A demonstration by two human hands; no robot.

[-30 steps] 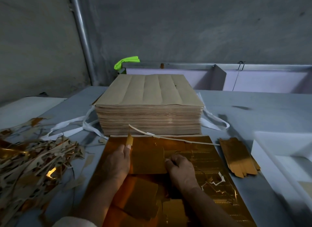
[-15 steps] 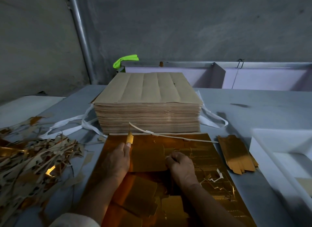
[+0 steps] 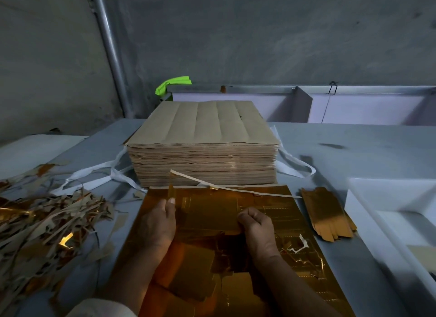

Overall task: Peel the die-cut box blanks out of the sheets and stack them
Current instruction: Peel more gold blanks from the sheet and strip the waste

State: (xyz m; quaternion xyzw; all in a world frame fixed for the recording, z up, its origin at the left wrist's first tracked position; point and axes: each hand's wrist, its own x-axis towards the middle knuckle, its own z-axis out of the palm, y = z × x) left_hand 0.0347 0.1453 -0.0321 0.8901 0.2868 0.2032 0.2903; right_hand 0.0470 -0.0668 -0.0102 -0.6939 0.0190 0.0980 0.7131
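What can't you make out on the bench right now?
Head view.
- Gold sheet: near end cut off by the bottom edge.
- Blank: gripped edges hidden under left hand and right hand.
- Scrap pile: cut off by the left edge.
- Stack of peeled blanks: count too fine to tell.
- White tray: cut off by the right edge.

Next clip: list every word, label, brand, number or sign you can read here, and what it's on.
No readable text anywhere.
On the gold sheet: cut lines and perforations only.
On the gold blank pinched by the left hand and right hand: plain foil.
On the stack of brown sheets: blank, creases only.
On the pile of gold blanks: plain.
On the wall and table: no signs or labels.
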